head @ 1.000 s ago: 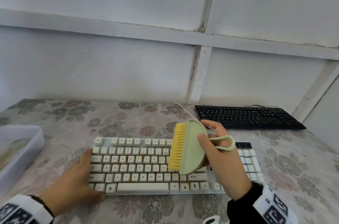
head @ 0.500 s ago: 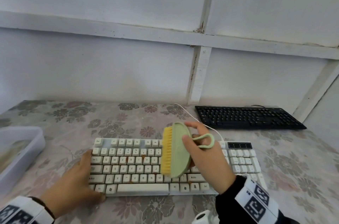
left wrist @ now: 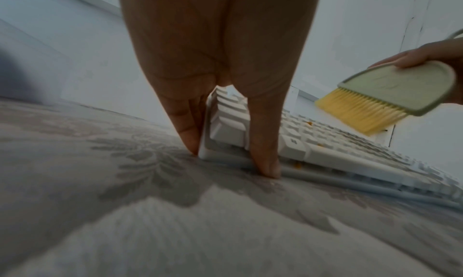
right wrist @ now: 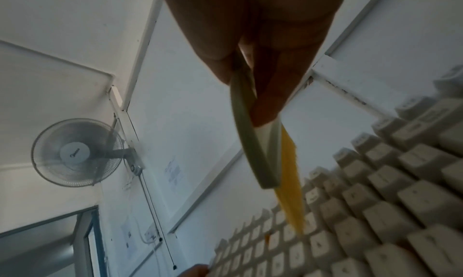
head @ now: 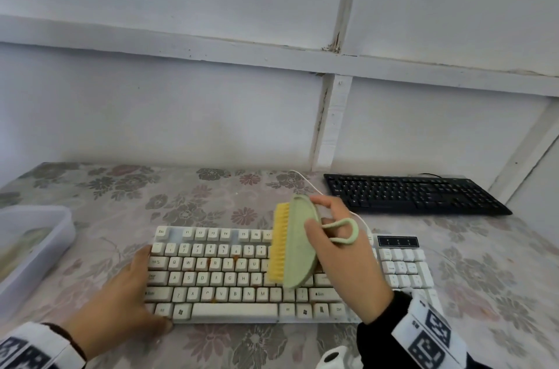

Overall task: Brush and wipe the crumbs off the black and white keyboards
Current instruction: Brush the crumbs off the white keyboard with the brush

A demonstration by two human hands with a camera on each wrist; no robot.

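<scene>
Your right hand [head: 348,271] clasps the brush [head: 298,243]; left hand [head: 121,299], fingers straight, braces the white keyboard [head: 211,275]: sweep bristles leftward, lightly.

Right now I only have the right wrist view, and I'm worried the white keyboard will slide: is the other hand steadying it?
Observer: Yes. The left hand holds the white keyboard at its left end, thumb against the front edge.
Operator: Are the bristles touching the keys?
Observer: The left wrist view shows the brush with its bristles raised clear above the keys.
Operator: Where's the second keyboard?
Observer: The black keyboard lies apart, far right by the wall, with no hand on it.
</scene>
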